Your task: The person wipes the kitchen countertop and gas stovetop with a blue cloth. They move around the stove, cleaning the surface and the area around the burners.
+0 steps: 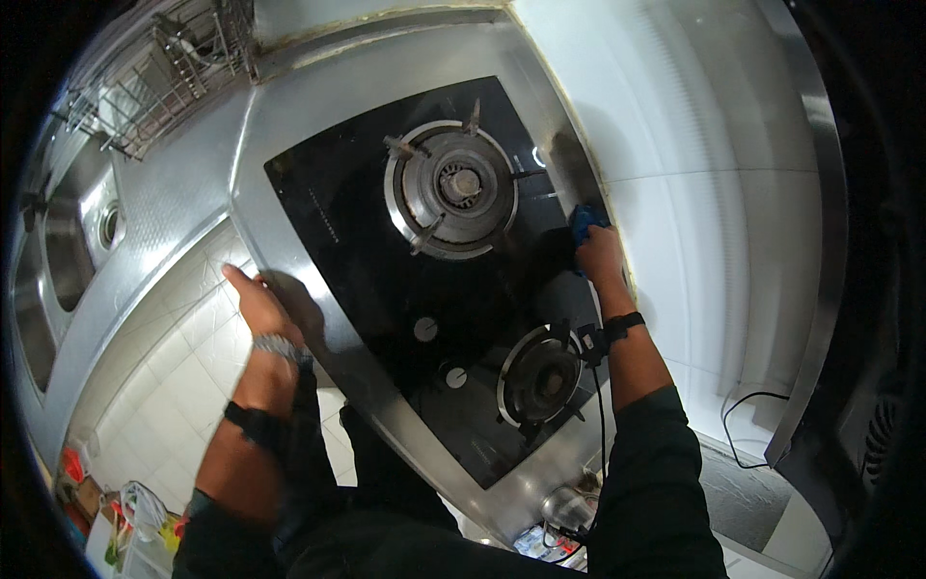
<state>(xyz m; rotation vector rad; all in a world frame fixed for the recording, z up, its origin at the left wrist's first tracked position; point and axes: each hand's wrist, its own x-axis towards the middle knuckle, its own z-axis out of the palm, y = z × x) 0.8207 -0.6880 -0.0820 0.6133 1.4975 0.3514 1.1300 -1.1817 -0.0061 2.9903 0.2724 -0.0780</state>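
My right hand grips a blue cloth, pressed to the right edge of the black gas hob, beside the steel strip along the wall. My left hand hovers by the front edge of the steel countertop. Its thumb sticks out and nothing shows in it; most of its fingers are hidden. The larger burner, with metal pan supports, lies up and left of the cloth. Below my right hand sits the smaller burner, partly behind my wrist. Two control knobs are on the glass.
A steel sink and a wire dish rack stand at the left. White tiles cover the wall on the right, under a range hood. A black cable hangs from my right wrist. Bagged goods lie at lower left.
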